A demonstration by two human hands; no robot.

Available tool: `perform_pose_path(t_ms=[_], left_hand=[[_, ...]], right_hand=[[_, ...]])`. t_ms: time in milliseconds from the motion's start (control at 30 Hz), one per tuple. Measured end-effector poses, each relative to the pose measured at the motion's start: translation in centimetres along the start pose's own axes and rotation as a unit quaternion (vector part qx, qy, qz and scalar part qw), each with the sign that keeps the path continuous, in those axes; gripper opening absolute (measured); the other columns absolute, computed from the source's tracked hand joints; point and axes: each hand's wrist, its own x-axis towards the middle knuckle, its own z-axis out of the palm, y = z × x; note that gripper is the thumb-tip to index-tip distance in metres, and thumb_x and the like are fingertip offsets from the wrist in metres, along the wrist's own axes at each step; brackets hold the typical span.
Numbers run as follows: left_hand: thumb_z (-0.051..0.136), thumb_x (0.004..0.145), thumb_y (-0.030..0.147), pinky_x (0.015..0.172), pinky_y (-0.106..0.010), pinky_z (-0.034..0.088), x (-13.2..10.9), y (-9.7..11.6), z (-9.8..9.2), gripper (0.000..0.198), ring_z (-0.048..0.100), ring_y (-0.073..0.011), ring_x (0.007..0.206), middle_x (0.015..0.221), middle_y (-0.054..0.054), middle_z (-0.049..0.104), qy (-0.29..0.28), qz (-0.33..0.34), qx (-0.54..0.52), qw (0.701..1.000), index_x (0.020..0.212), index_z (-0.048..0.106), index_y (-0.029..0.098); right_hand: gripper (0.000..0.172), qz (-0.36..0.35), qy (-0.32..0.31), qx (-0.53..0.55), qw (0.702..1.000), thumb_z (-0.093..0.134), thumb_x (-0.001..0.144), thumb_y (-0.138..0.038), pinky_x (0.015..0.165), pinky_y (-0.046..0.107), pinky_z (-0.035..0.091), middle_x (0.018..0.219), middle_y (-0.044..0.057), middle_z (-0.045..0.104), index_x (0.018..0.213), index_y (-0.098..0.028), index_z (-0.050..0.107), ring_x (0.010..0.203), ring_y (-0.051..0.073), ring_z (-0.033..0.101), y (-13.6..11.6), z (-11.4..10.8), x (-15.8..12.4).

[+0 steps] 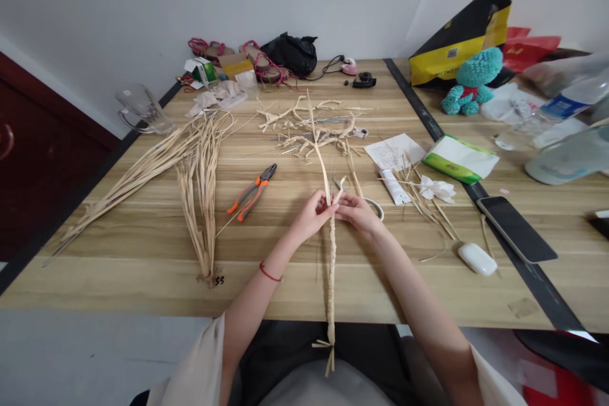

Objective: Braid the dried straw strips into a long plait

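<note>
A long straw-wrapped stem [332, 266] runs from near my body up to both hands, its lower end splayed into short strands past the table's front edge. My left hand [316, 216] is closed around the stem's upper part, thumb and fingers pinching it. From the right, my right hand [354, 212] pinches the same spot, where a short curled strand sticks up. A long pale straw strip [320, 155] rises from the hands toward the back. Scissors [375, 208] lie partly hidden beside my right hand. Thin wires stand up just beyond the fingers.
Orange-handled pliers [252, 192] lie left of my hands, beside bundles of dry straw [202, 203]. Wrapped straw twigs [318, 133] lie behind. To the right are a white tube [394, 186], a tissue pack [459, 158], a phone [516, 228] and a white case [478, 259]. A glass mug [143, 108] lies tipped at left.
</note>
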Motion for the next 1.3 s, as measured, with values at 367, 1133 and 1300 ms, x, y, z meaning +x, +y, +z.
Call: perform_pose_path(t_ms=[367,1133,1300], left_hand=[[0.058,0.082,0.041,0.063,-0.022,0.04,0.1,-0.3,0.1,0.026,0.05,-0.0103,0.071,0.077,0.002,0.053,-0.002,0.011,0.002,1.0,0.086,0.048,0.018],[0.051,0.085,0.04,0.057,-0.022,0.035,-0.4,1.0,-0.2,0.023,0.042,-0.0096,0.061,0.066,0.004,0.045,0.016,0.033,0.145,0.989,0.078,0.046,0.019],[0.051,0.085,0.04,0.057,-0.022,0.034,-0.5,1.1,-0.2,0.022,0.042,-0.0096,0.061,0.066,0.004,0.045,0.015,0.035,0.152,0.988,0.079,0.046,0.019]], right_hand=[[0.03,0.005,0.008,0.005,1.0,0.084,0.053,-0.024,0.073,0.029,0.052,0.08,0.0,0.068,0.077,-0.02,0.066,0.072,0.014,0.065,0.0,0.0,0.0],[0.032,-0.002,0.011,-0.027,1.0,0.081,0.057,-0.026,0.078,0.034,0.053,0.084,0.004,0.068,0.083,-0.02,0.064,0.08,0.018,0.066,0.3,0.0,0.1],[0.031,-0.001,0.006,-0.023,1.0,0.081,0.058,-0.026,0.079,0.033,0.053,0.083,0.003,0.068,0.083,-0.02,0.064,0.08,0.018,0.066,0.4,0.0,0.2]])
